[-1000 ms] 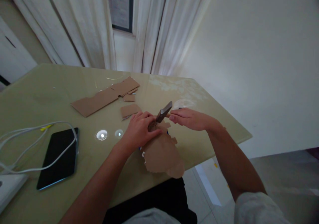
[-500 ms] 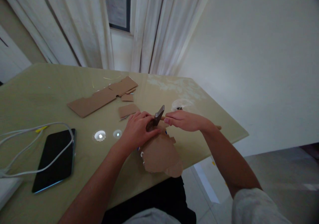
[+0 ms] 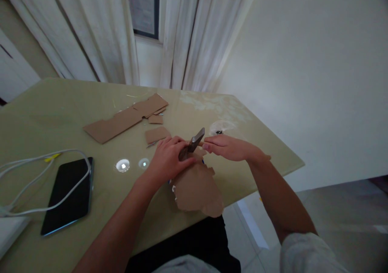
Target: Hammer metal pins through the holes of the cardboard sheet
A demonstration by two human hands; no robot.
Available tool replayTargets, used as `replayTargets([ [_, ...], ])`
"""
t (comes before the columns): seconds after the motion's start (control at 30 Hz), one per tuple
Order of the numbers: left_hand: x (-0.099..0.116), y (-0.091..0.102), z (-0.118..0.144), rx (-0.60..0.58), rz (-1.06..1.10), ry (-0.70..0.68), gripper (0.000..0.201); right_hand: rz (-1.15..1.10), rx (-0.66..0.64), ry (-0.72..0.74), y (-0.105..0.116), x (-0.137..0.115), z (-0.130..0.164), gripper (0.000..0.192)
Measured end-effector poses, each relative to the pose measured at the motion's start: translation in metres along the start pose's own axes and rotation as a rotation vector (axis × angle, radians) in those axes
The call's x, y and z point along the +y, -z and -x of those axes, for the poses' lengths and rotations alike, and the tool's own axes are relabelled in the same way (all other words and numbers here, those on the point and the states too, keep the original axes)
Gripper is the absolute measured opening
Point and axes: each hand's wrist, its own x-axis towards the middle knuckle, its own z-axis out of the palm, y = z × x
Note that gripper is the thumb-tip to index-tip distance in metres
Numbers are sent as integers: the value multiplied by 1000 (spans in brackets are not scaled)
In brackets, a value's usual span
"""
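My right hand (image 3: pixel 228 147) is closed around the wooden handle of a hammer (image 3: pixel 197 140), and the handle's end shows past my wrist. The dark metal head stands tilted between my two hands. My left hand (image 3: pixel 168 157) presses on a brown cardboard piece (image 3: pixel 197 190) with a rounded, uneven outline, its thumb over the upper part and its fingers curled near the hammer head. The cardboard lies at the table's front edge, with bits of blue and white at its side. What lies under the hammer head is hidden.
Cardboard strips (image 3: pixel 121 121) and a small cardboard square (image 3: pixel 157 134) lie beyond my left hand on the glossy table (image 3: pixel 106 192). To the left are a black tablet (image 3: pixel 68 196) and a white cable (image 3: pixel 45 210). Small dark pieces (image 3: pixel 219 132) sit on clear plastic behind my right hand.
The hammer head has tipped slightly further to the right. Both hands keep nearly the same place, and the view has shifted a little.
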Motion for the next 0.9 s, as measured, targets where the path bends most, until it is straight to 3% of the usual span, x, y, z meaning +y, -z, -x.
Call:
replayTargets([
  [0.33, -2, 1, 0, -3, 6, 8, 42, -15, -9, -8, -3, 0, -4, 51],
  [0.5, 0, 1, 2, 2, 31, 21, 45, -56, -25, -8, 6, 4, 5, 51],
  [0.6, 1, 0, 2, 25, 78, 31, 48, -97, 140, -20, 12, 13, 5, 55],
  [0.73, -5, 2, 0, 164, 207, 51, 37, -54, 505, -191, -4, 35, -27, 51],
  [0.8, -15, 6, -1, 296, 243, 135, 31, 50, 519, -307, -21, 47, -48, 50],
  [0.9, -38, 15, -2, 420, 182, 414, 36, 172, 450, -457, -45, 60, -67, 51],
])
